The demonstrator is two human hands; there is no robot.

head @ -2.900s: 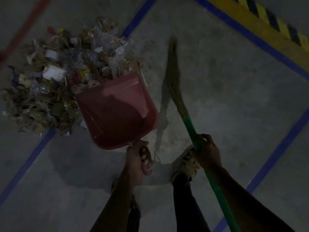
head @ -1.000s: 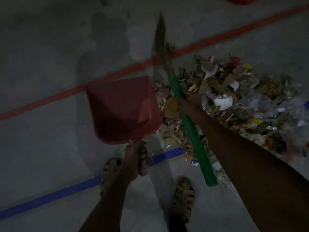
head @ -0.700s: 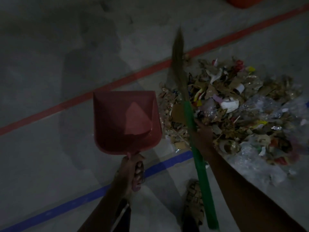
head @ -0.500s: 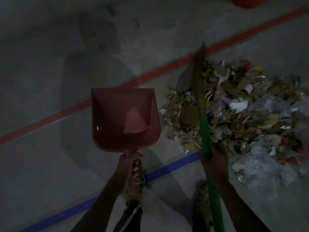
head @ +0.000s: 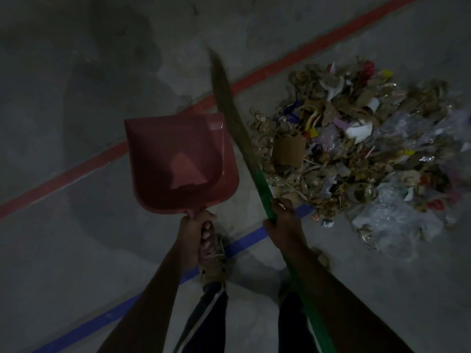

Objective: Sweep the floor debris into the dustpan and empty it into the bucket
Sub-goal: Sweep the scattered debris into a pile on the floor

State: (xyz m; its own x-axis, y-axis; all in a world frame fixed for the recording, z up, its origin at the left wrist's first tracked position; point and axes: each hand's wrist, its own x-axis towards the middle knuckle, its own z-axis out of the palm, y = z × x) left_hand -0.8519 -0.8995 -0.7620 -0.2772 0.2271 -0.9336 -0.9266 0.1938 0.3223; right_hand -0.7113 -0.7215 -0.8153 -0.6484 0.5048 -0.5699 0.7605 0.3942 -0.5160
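A red dustpan (head: 175,164) hangs above the floor left of centre, its pan empty. My left hand (head: 197,231) grips its short handle from below. A broom (head: 238,128) with a green handle and brown bristles slants up between the dustpan and the debris, bristle tip pointing to the upper left. My right hand (head: 281,219) grips the green handle. A wide pile of debris (head: 356,154), cardboard scraps, paper and clear plastic, lies on the floor to the right of the broom. No bucket is in view.
The concrete floor carries a red line (head: 280,64) running diagonally behind the dustpan and a blue line (head: 244,242) passing under my feet. My sandalled left foot (head: 212,263) stands just below the left hand. The scene is dim.
The broom swung from over the pile to its left edge, next to the dustpan. My right hand drew back toward me. The dustpan stayed lifted, shifting slightly.
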